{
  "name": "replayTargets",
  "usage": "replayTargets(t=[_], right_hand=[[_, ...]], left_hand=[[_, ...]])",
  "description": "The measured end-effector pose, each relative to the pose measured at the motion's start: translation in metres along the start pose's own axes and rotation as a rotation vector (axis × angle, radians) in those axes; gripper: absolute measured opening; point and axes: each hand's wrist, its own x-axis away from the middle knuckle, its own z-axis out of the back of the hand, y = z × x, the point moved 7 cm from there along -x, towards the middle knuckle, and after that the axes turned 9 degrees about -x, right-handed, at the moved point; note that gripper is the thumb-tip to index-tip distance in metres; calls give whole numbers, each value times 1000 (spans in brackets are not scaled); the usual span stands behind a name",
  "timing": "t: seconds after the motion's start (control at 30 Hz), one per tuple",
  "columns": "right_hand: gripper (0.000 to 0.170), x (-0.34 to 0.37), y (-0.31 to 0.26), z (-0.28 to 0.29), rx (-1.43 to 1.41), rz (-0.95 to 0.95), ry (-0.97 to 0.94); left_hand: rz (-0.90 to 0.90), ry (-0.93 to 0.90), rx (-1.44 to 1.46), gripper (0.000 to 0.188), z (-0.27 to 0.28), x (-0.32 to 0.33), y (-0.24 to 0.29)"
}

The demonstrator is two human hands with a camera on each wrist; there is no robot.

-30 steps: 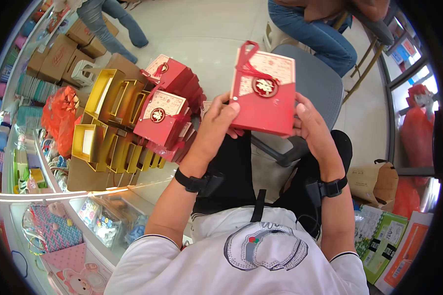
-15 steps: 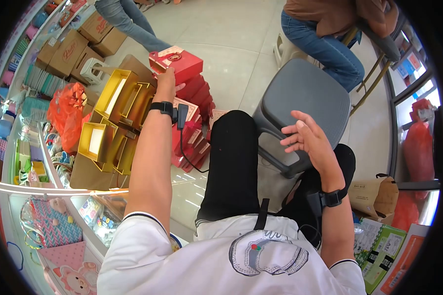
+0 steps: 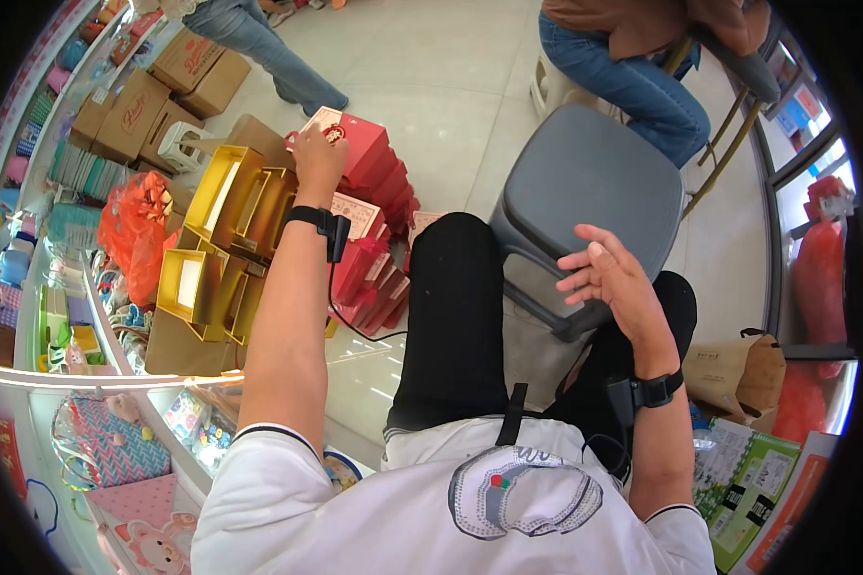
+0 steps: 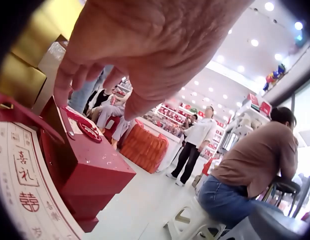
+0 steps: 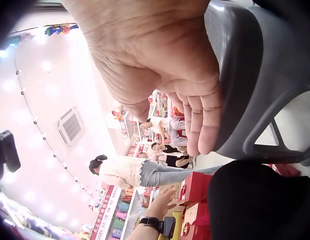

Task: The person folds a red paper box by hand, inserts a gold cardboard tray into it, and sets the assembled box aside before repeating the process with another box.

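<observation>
In the head view my left hand [image 3: 318,161] reaches over a red gift box [image 3: 362,142] on top of the far stack. Its fingertips [image 4: 61,97] touch the box's end beside a round red medallion [image 4: 89,130], while the thumb stands apart from it. Close by, another box lid [image 4: 25,185] shows cream paper with printed red characters. My right hand [image 3: 612,278] hangs in the air with relaxed fingers, holding nothing, near the front edge of a grey plastic stool [image 3: 594,177].
Gold open box trays [image 3: 225,196] stand left of the red boxes, beside an orange-red plastic bag [image 3: 134,230]. Cardboard cartons [image 3: 134,115] are farther back. A glass counter [image 3: 115,383] runs along my left. A seated person [image 3: 623,77] is beyond the stool.
The red gift box held in both hands earlier now sits on the far stack at left. My left hand went with it and stays there; the right hand let go and hangs back.
</observation>
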Motion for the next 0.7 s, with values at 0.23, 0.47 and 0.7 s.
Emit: replayTargets(t=[0.23, 0.47, 0.7], right_hand=[[50, 19, -5, 17, 1, 17, 79], [47, 39, 8, 42, -12, 8, 139], [50, 34, 17, 51, -44, 1, 116]], left_hand=[[-370, -71, -337, 72, -27, 16, 77], [-373, -201, -574, 48, -73, -1, 80], [-183, -213, -536, 38, -65, -8, 47]])
